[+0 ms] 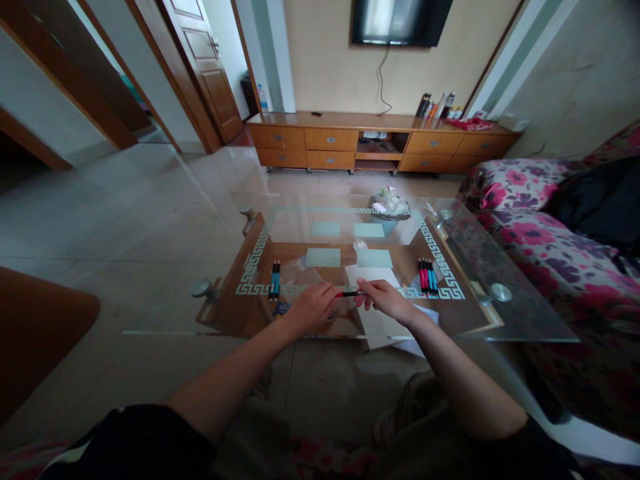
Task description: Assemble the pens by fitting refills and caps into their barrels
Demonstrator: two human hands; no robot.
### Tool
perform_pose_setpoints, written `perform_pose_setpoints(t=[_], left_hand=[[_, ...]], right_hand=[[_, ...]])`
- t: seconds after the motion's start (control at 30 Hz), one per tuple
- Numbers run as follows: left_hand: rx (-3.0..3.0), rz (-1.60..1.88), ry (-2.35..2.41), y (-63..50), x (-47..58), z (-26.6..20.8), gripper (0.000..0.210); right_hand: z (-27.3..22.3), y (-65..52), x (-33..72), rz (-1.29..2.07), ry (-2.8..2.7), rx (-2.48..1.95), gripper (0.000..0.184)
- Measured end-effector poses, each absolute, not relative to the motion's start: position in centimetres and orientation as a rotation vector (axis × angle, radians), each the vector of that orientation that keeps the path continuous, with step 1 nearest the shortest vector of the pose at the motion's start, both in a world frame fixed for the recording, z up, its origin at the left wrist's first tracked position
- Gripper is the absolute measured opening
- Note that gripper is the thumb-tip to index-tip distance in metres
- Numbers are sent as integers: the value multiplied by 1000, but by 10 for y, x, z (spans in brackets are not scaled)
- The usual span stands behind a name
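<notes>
Above the near part of the glass table (pixel 295 327), a red and black pen (pixel 349 294) is held level between my two hands. My left hand (pixel 316 305) is closed around its red end. The fingers of my right hand (pixel 383 299) pinch the black end, so that tip is partly hidden. To the left lie a couple of blue and black pens (pixel 275 280) side by side. On the right, several red, blue and black pens (pixel 428 276) lie in a row.
Under the glass, papers (pixel 377 320) rest on a lower shelf. A wastebasket (pixel 386 223) with crumpled rubbish stands past the table. A flowered sofa (pixel 530 233) flanks the right side. Along the far wall runs a wooden TV cabinet (pixel 330 140), with a television (pixel 400 23) above it.
</notes>
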State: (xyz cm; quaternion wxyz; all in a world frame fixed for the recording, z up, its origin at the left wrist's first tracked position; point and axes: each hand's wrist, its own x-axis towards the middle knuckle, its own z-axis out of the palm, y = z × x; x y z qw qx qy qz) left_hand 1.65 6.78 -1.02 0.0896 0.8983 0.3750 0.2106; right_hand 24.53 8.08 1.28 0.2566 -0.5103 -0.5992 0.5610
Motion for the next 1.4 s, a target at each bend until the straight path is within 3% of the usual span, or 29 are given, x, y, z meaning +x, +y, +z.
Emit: perform_pose_setpoints(t=[0.07, 0.47, 0.73, 0.9, 1.07, 1.4], left_hand=[[2683, 633, 1114, 68, 16, -11, 28], [2725, 596, 1124, 70, 14, -16, 27], [2717, 575, 1132, 72, 13, -24, 28], [2685, 630, 1161, 71, 14, -22, 28], [2680, 656, 1132, 70, 13, -18, 30], [2753, 539, 1125, 71, 9, -22, 35]], right_hand=[[11, 82, 248, 1523, -1679, -1410, 66], [-2, 87, 257, 1288, -1848, -1464, 55], [0, 84, 252, 1201, -1792, -1373, 34], [-1, 85, 251, 1170, -1758, -1360, 42], [-5, 87, 254, 1427, -1686, -1462, 65], [0, 87, 258, 1355, -1810, -1474, 46]])
